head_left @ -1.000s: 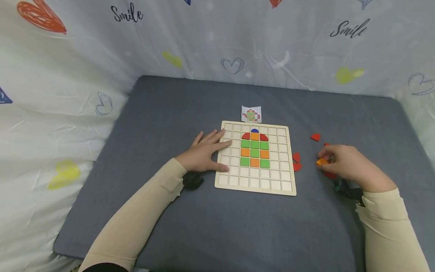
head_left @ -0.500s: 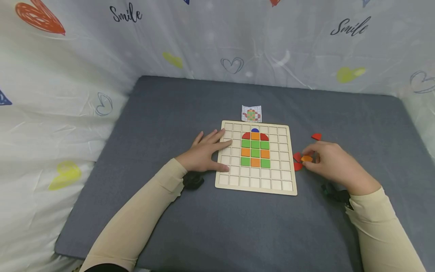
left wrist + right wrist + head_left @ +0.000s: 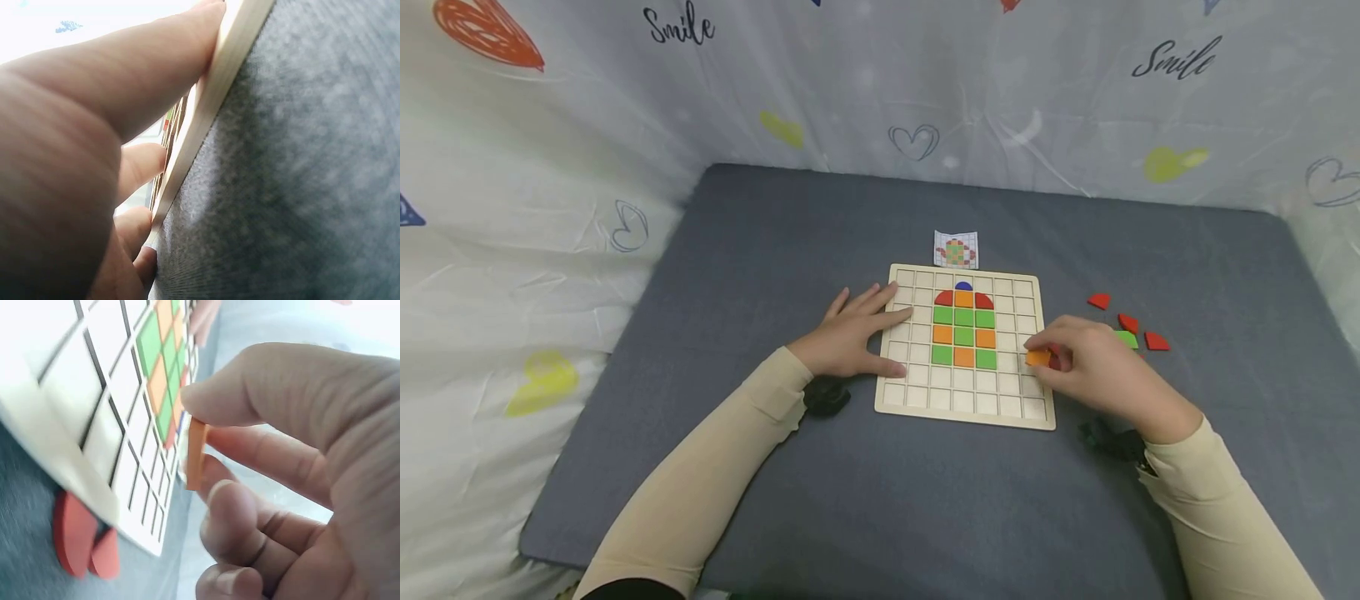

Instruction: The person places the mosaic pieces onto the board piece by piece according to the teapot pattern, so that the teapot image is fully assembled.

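Observation:
A wooden grid board (image 3: 962,404) lies on the grey tabletop, with green, orange, red and blue tiles set in its middle columns. My left hand (image 3: 850,337) rests on the board's left edge, fingers spread and straight. Over the board's right edge, my right hand (image 3: 1097,362) pinches an orange tile (image 3: 195,456) between thumb and fingers. The right wrist view shows that tile held edge-on, apart from the board's surface. Two red pieces (image 3: 74,534) lie by the board's right edge, mostly hidden under the right hand in the head view.
A small printed card (image 3: 956,250) with a coloured pattern lies against the board's far edge. Right of the right hand are loose red pieces (image 3: 1157,341) and a green tile (image 3: 1126,338). A patterned curtain (image 3: 850,83) hangs behind the table.
My right hand has moved left from the loose pieces to the board's right edge, carrying the orange tile. This uncovered the green tile and some red pieces. My left hand has stayed put.

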A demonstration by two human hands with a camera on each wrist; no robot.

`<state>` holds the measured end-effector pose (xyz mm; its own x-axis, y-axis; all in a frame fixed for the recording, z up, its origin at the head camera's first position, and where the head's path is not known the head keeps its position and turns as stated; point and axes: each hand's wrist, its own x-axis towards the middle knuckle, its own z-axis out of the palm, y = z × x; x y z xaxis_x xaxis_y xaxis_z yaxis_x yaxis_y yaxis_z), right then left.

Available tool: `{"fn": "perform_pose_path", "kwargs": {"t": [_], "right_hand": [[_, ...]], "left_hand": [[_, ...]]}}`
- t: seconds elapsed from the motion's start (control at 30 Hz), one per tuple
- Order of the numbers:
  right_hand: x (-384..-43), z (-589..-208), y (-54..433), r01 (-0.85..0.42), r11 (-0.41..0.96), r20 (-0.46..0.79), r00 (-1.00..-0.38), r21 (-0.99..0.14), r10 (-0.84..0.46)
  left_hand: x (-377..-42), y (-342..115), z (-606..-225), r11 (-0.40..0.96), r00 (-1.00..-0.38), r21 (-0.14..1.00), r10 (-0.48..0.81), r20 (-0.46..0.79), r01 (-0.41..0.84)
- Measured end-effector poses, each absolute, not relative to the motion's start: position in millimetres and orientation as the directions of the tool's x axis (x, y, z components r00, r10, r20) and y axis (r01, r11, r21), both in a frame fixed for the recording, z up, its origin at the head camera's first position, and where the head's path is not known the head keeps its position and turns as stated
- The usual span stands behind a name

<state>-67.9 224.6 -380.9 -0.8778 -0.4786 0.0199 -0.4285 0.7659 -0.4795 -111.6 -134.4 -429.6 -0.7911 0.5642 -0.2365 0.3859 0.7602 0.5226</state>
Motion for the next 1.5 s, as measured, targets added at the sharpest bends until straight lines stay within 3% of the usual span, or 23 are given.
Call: {"fn": "perform_pose_path", "kwargs": {"t": [0.37, 0.93, 1.5], "right_hand": [[-65.7, -393.9, 201.4, -0.405, 0.723, -0.026, -0.863, -0.559, -0.504], [-60.5, -408.9, 187.6, -0.525, 0.663, -0.002, -0.783, -0.533, -0.622], [-60.4, -413.3, 188.8, -0.522, 0.646, 0.012, -0.783, -0.557, -0.622]], "left_hand": [[-114.2, -134.4, -430.0, 0.762, -0.792, 0.516, 0.564, -0.234, 0.391], [-114.5, -133.6, -429.5, 0.758, -0.792, 0.524, 0.566, -0.231, 0.389], [-112.8, -133.9, -429.0, 0.763, -0.792, 0.525, 0.559, -0.245, 0.377]]}}
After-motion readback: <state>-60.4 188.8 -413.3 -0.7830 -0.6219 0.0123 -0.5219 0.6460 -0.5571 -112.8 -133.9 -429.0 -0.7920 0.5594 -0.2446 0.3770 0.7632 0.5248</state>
